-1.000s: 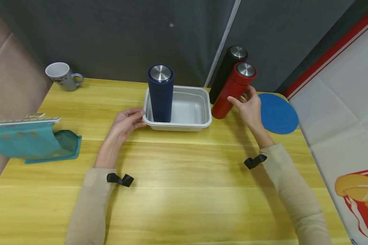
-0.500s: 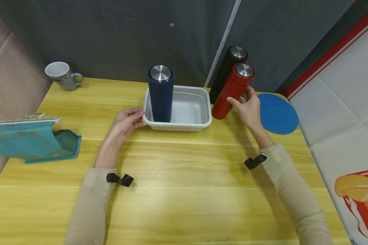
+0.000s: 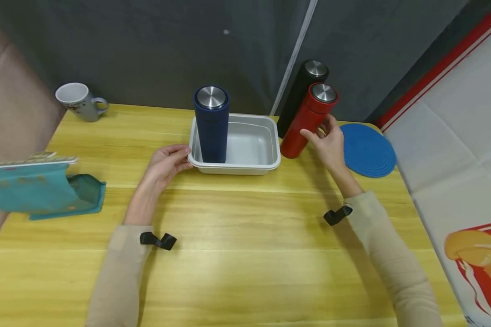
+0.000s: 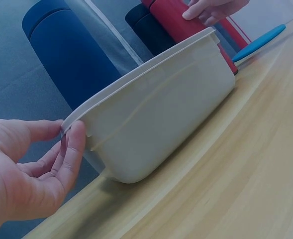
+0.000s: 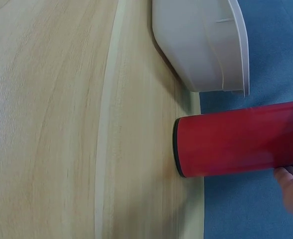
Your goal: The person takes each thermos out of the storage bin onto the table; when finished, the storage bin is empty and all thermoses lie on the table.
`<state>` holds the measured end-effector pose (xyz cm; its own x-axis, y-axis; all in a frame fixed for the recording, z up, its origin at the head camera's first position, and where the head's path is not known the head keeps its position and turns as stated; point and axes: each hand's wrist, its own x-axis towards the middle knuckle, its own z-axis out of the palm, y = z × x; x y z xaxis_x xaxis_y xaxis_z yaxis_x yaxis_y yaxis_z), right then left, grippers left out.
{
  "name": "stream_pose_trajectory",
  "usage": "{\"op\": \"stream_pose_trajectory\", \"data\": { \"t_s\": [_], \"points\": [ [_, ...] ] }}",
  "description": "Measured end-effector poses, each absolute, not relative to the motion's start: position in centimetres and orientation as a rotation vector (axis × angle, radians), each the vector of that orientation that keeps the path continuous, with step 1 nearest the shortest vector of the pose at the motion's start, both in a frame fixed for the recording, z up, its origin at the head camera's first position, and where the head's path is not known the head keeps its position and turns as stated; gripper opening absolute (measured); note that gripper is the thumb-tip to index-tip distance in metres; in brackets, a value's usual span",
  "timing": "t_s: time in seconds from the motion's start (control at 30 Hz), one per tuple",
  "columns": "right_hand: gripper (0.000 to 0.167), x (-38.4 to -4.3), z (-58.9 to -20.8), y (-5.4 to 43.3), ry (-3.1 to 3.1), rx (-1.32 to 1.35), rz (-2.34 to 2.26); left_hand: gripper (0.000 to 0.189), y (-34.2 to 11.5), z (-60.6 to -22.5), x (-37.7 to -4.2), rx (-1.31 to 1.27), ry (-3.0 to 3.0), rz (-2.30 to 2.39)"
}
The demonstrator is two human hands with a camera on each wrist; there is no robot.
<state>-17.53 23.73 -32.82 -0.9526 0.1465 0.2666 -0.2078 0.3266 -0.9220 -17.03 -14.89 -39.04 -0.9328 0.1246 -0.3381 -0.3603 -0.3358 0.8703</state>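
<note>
My left hand (image 3: 166, 165) pinches the left rim of a white rectangular plastic tub (image 3: 251, 145) between thumb and fingers. Inside the tub, at its left end, stands a navy blue thermos bottle (image 3: 212, 129) with a steel lid. To the right of the tub, my right hand (image 3: 328, 144) grips a red thermos bottle (image 3: 304, 122), thumb on the near side and fingers behind. In the right wrist view the bottle's dark base (image 5: 177, 148) is right at the tabletop, close beside the tub. A black thermos bottle (image 3: 296, 93) stands behind the red one, partly hidden by it.
A round blue mat (image 3: 368, 150) lies at the right, beside my right hand. At the back left stands a grey mug (image 3: 83, 103); a teal bag (image 3: 45, 188) is at the left edge. A dark grey panel (image 3: 147, 50) rises behind the wooden table (image 3: 237, 254).
The whole head view has shifted very slightly to the left. Both hands keep their holds on the tub rim and the red thermos bottle, which stay in place.
</note>
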Motion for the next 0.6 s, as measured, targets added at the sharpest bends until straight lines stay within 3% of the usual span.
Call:
{"op": "stream_pose_trajectory", "data": {
  "t_s": [0.17,0.6],
  "points": [
    [0.062,-17.51,-33.39,23.25,-2.274,0.048,1.703,0.008,-15.52,-39.07,-16.70,-0.302,1.564,2.339],
    [0.059,-16.97,-33.35,23.16,-2.248,0.073,1.710,0.020,-15.16,-38.90,-16.62,-0.325,1.573,2.322]
  ]
}}
